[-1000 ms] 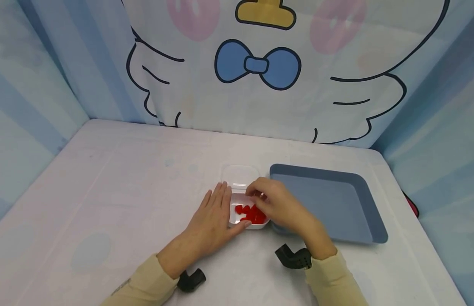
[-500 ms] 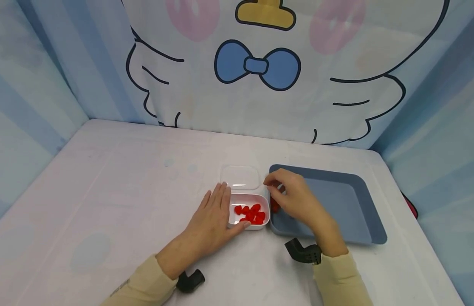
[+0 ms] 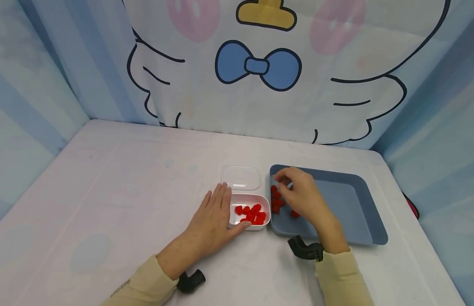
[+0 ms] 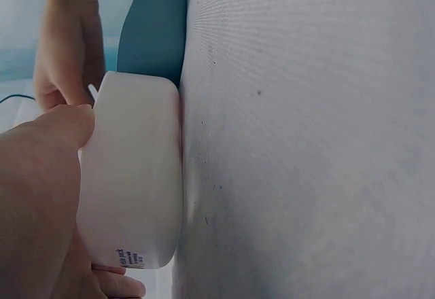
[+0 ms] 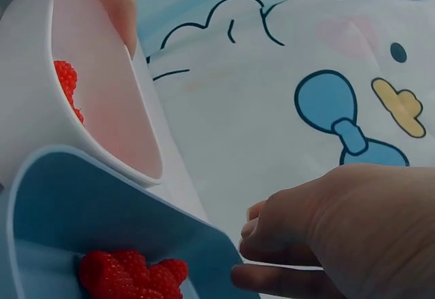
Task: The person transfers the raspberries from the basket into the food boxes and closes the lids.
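Observation:
A small white box [image 3: 260,199] holds several red berries [image 3: 252,213]; in the right wrist view the box [image 5: 102,109] shows its berries [image 5: 66,81] too. My left hand [image 3: 221,208] lies flat against the box's left side, fingers straight and thumb along its front; the left wrist view shows the hand [image 4: 34,197] against the box [image 4: 136,177]. My right hand [image 3: 288,185] hovers over the left part of the blue tray [image 3: 336,212], fingers loosely curled with nothing seen in them. Red berries [image 3: 276,200] lie in the tray's left corner, seen as a clump [image 5: 132,275] in the right wrist view.
The box's clear lid [image 3: 241,177] lies just behind the box. The tray touches the box's right side. A cartoon-printed blue curtain [image 3: 256,68] walls the white table [image 3: 107,191] at the back and sides. Black wrist mounts [image 3: 306,250] sit by both sleeves.
My right hand has moved from the white box over into the blue tray, and red berries now lie in the tray's left corner. The left hand has stayed put.

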Demonstrator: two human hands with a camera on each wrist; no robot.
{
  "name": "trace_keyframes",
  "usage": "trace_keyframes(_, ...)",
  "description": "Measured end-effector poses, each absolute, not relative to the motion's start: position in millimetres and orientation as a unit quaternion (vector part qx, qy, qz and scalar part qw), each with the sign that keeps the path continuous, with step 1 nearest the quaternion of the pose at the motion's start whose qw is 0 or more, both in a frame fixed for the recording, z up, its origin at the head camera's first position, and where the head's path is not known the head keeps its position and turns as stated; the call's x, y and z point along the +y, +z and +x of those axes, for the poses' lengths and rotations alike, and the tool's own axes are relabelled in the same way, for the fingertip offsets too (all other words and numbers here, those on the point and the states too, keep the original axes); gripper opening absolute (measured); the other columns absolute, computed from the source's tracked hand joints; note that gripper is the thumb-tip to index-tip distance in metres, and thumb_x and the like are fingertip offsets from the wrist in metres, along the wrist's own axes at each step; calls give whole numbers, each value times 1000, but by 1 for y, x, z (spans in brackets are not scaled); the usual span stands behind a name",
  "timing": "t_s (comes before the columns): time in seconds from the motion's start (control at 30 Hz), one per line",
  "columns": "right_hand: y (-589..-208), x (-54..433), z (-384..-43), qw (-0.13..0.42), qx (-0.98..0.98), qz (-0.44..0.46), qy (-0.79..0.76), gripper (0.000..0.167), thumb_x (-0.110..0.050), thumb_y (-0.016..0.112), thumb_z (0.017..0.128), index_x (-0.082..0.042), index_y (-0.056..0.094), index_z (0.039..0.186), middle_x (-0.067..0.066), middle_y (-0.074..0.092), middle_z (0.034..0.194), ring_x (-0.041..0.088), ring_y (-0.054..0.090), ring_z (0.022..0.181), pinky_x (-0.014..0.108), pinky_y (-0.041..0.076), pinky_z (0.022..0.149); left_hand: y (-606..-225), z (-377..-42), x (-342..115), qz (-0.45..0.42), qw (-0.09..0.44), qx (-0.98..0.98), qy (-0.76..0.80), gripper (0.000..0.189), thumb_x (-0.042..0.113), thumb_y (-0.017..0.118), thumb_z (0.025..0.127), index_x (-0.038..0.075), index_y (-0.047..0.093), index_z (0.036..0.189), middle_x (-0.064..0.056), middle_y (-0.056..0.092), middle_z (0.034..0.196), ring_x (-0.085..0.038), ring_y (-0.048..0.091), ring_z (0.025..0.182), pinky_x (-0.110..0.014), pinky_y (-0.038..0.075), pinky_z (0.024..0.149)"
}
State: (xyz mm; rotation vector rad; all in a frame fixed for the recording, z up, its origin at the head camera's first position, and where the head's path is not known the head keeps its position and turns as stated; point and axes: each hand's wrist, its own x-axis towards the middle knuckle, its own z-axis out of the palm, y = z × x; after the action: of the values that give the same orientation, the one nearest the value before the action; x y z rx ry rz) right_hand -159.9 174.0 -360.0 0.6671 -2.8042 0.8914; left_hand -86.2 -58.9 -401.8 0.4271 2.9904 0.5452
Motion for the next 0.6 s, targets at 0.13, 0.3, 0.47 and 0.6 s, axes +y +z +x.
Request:
trace_keyframes(0.13,-364,175,-162,62,-930,213,293,16,2,66,88,-1,68,104,12,68,97,24,64,85,40,58,77,-402,-87,-59,139,35,974,177,100,67,55,88,1,22,156,-17,25,163,-34,21,152,-51,19,124)
trace_keyframes(0.3,-368,176,-163,27,-943,184,277,18,-1,65,89,-3,68,107,12,69,101,25,66,89,42,58,78,-402,-87,-59,138,33,974,177,100,66,56,88,1,22,155,-17,26,163,-34,22,152,-51,19,124)
trace_keyframes(0.47,-371,174,-165,0,-952,163,257,20,-4,64,90,-4,67,109,12,69,103,25,65,90,42,57,80,-402,-87,-59,138,33,974,178,100,67,56,88,1,22,155,-17,26,163,-33,22,152,-51,19,124)
trace_keyframes(0.6,-374,173,-164,-18,-958,148,247,21,-5,64,89,-4,67,110,12,69,102,24,65,89,42,57,80,-404,-86,-58,138,34,974,174,100,67,56,88,2,22,156,-16,26,163,-33,22,152,-51,19,124)
